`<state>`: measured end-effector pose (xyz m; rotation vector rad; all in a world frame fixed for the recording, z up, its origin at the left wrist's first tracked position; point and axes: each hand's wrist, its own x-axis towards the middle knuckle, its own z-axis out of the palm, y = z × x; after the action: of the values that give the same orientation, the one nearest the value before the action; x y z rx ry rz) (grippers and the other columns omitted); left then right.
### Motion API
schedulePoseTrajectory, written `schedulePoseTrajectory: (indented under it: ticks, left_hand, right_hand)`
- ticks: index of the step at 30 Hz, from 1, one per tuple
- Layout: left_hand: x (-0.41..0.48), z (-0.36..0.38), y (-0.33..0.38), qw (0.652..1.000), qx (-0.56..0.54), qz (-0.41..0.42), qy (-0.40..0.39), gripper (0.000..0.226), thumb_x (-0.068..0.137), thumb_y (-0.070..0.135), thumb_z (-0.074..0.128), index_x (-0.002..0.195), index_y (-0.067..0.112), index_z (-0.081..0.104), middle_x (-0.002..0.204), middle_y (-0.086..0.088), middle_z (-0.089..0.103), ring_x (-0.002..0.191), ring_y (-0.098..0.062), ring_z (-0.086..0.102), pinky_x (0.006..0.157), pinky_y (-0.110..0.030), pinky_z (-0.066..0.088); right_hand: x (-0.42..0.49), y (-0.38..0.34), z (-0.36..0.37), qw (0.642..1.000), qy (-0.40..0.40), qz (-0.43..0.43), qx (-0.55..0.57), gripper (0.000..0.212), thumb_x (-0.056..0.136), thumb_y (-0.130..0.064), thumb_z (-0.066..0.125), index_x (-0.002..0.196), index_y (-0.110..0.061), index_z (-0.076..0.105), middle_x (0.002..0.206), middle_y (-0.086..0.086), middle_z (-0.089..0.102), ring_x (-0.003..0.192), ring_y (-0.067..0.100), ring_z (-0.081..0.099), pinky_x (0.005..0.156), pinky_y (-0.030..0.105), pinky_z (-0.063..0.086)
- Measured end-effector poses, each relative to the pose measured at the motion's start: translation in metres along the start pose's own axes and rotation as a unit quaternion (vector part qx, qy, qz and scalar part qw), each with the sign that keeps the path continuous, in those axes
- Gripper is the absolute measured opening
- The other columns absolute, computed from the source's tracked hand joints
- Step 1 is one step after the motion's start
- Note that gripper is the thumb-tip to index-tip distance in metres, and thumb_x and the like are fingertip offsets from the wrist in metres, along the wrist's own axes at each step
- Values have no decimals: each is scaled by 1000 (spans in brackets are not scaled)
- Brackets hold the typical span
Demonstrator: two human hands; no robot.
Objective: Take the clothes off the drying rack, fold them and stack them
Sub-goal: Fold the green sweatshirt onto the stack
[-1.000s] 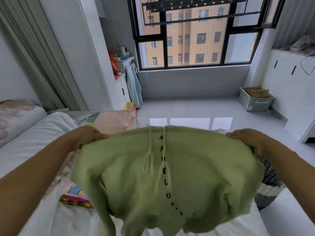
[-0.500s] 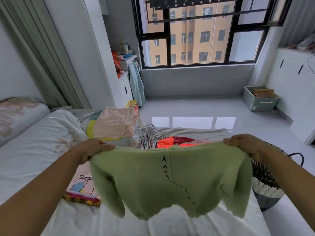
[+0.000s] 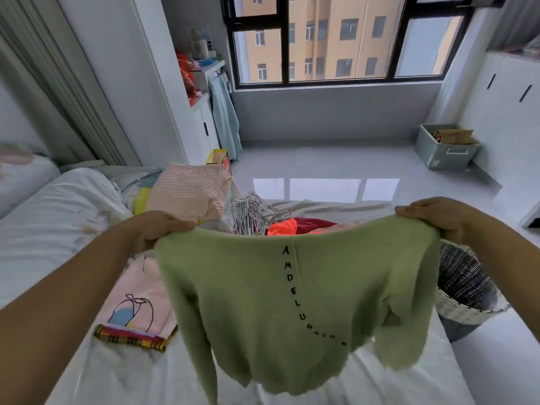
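Here both hands grip the green top [image 3: 263,290]. Left hand [image 3: 155,229] and right hand [image 3: 435,216] pinch its upper corners, spread wide

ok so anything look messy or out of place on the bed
Only the far edge of the bed: a tangled heap of wire hangers lies loose beside crumpled red and orange clothes, not yet folded. The green sweater and striped pink stack look fine; nothing spilled or damaged.
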<state>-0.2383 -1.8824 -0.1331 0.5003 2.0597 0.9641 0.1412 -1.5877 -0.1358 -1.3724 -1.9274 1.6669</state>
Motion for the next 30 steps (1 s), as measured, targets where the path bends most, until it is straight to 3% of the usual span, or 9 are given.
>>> schedulePoseTrajectory:
  ticks: [2, 6, 9, 11, 13, 15, 18, 24, 30]
  left_hand:
    - [33, 5, 4, 1000, 25, 2, 9, 23, 87, 18, 63, 91, -4, 65, 68, -11, 70, 54, -19, 65, 50, -22, 55]
    - [89, 4, 31, 999, 42, 30, 14, 20, 85, 24, 65, 82, 5, 66, 77, -11, 67, 68, -21, 60, 61, -28, 50]
    - [121, -14, 64, 997, 18, 74, 11, 21, 86, 27, 63, 87, 6, 65, 88, -12, 66, 73, -20, 62, 74, -31, 51]
    - [132, -27, 83, 995, -11, 100, -3, 17, 89, 27, 59, 86, 10, 64, 90, -9, 67, 66, -13, 65, 70, -25, 55]
    - [132, -35, 92, 992, -45, 118, -11, 15, 90, 25, 58, 85, 12, 64, 81, -4, 70, 57, -6, 66, 59, -17, 55]
    - [128, -38, 85, 992, -41, 114, -18, 18, 89, 24, 58, 85, 8, 64, 77, -5, 71, 54, -7, 65, 53, -16, 54]
    - [124, -27, 44, 997, 17, 74, -32, 22, 85, 27, 61, 85, 6, 68, 81, -10, 70, 60, -16, 64, 56, -22, 53]
    - [121, 34, -95, 990, 126, -6, -67, 28, 89, 32, 60, 86, 5, 68, 81, -9, 62, 69, -15, 52, 59, -24, 36]
    - [127, 111, -267, 967, 169, -126, -143, 40, 83, 38, 67, 56, 21, 43, 56, 5, 36, 53, -10, 36, 49, -23, 24]
  right_hand:
    - [23, 2, 7, 1000, 24, 9, -2, 74, 33, -47, 85, 91, -5, 67, 104, 20, 67, 99, 36, 62, 95, 47, 47]
    - [79, -8, 6, 997, 65, -22, -30, 99, 4, -73, 77, 82, -13, 69, 97, 12, 67, 93, 29, 63, 95, 41, 46]
    - [102, -41, 2, 993, 92, -66, -20, 59, 45, -57, 80, 84, -14, 67, 100, 13, 67, 101, 32, 60, 95, 37, 46]
    - [112, -63, -5, 991, 97, -93, -4, 41, 66, -44, 76, 85, -10, 65, 84, 6, 71, 99, 31, 62, 80, 27, 53]
    - [112, -75, -9, 991, 90, -95, 0, 70, 40, -62, 84, 83, -11, 65, 67, -4, 71, 76, 17, 65, 62, 16, 53]
    - [106, -72, -9, 994, 74, -81, -6, 98, 8, -68, 83, 84, -9, 66, 70, -2, 72, 63, 10, 65, 58, 16, 54]
    - [99, -39, 3, 997, 42, -39, -51, 102, 10, -69, 82, 85, -3, 67, 78, 11, 68, 67, 20, 62, 55, 23, 54]
    - [83, 98, 59, 989, -18, 63, -132, 38, 75, -36, 75, 61, -5, 59, 62, 9, 52, 60, 19, 45, 56, 28, 29]
    - [63, 278, 132, 958, -98, 205, -173, 47, 80, -30, 72, 53, -19, 36, 52, -4, 31, 50, 10, 30, 50, 25, 17]
